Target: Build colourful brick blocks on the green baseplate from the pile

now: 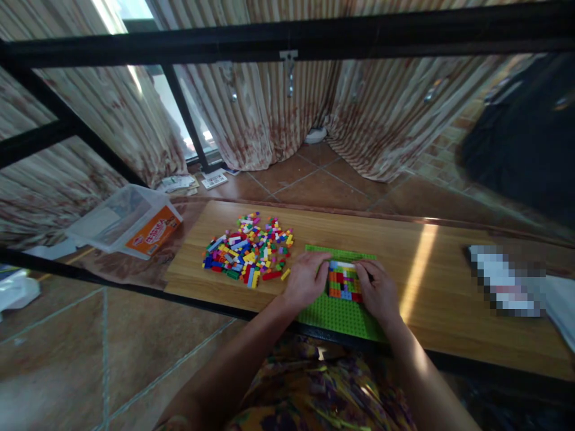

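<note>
A green studded baseplate [341, 320] lies on the wooden tabletop in front of me. On it stands a multicoloured block of toy building bricks [344, 281], with red, orange, blue, yellow and white pieces showing. My left hand [308, 278] is closed against the left side of this block, its fingertips near the far left corner. From the right, my right hand [378, 290] grips the opposite side, thumb and fingers bent round the edge. The hands partly hide the block's sides. Left of my left hand, a heap of loose toy bricks [251, 245] spreads over the wood.
A clear plastic box [123, 218] with an orange label stands left of the wooden tabletop [411, 257]. A blurred-out flat item [503, 281] lies at the right. Behind the table are a black metal bar [287, 45] and striped curtains [260, 120].
</note>
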Demonstrator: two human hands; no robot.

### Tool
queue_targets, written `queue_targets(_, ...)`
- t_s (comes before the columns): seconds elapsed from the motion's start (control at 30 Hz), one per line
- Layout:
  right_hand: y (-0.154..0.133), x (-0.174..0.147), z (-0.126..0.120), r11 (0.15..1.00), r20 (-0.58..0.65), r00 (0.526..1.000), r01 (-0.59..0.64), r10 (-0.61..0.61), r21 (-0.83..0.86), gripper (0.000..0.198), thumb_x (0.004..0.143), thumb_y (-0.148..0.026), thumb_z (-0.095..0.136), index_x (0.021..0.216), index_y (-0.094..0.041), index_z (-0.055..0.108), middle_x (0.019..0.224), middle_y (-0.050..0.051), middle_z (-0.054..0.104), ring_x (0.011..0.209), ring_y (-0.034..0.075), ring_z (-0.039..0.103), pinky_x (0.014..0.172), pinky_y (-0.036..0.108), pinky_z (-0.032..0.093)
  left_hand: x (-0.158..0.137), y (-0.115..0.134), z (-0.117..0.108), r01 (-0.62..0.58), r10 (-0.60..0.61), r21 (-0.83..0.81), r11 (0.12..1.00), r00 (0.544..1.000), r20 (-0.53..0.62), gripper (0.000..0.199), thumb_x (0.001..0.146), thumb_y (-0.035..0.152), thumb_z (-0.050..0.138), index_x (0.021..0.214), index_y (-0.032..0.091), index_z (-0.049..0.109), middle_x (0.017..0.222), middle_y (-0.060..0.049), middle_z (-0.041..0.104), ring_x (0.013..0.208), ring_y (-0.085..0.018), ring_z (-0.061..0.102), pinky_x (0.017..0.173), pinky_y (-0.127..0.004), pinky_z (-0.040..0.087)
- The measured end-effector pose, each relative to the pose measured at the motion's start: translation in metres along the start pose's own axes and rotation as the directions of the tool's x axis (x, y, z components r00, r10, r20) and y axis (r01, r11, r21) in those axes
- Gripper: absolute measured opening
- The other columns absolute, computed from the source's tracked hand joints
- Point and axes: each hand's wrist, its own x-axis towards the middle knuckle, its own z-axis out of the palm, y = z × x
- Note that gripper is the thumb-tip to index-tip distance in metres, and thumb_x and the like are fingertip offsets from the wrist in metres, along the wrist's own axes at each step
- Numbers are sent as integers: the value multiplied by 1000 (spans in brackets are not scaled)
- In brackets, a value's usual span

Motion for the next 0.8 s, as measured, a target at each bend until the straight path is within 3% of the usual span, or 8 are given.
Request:
queue_targets(0.17,3,-1,0,999,-15,1000,-3,2,-36,40,97,-46,42,93,-20,72,102,11,69,96,25,64,88,41,50,-32,-16,-49,13,5,156,988,994,-112,22,94,19,48,109,21,64,107,-6,71,105,-21,63,96,-38,50)
queue_targets(0.33,5,-2,1,999,-26,1000,-11,9,-45,39,97,-47,42,94,-22,72,103,10,69,95,25,64,87,41,50,-69,-47,-95,171,-82,331,928,960,-267,20,93,22,51,107,21,65,105,-8,71,102,-22,63,93,-39,51)
queue_targets(0.43,6,-2,1,999,-21,1000,-6,5,-49,38,97,-46,43,94,-22,72,102,10,69,95,25,64,88,41,50,-74,-60,-114,238,-93,418,877,936,-340,20,92,26,53,106,20,65,104,-9,69,102,-24,62,93,-41,50)
queue_targets(0.63,3,-1,1,999,-36,999,-13,12,-49,38,96,-46,43,93,-22,72,102,10,69,96,26,64,89,42,50,-48,-74,-119,268,-105,529,805,942,-319,19,87,26,57,102,21,68,108,-11,67,105,-28,60,96,-45,47)
queue_targets(0.8,0,-1,1,999,-17,999,-28,27,-36,38,97,-45,42,95,-20,72,103,10,69,97,24,63,90,41,50,-35,-73,-114,260,-97,532,806,944,-315,14,87,28,57,91,21,69,103,-11,68,102,-29,61,94,-46,47)
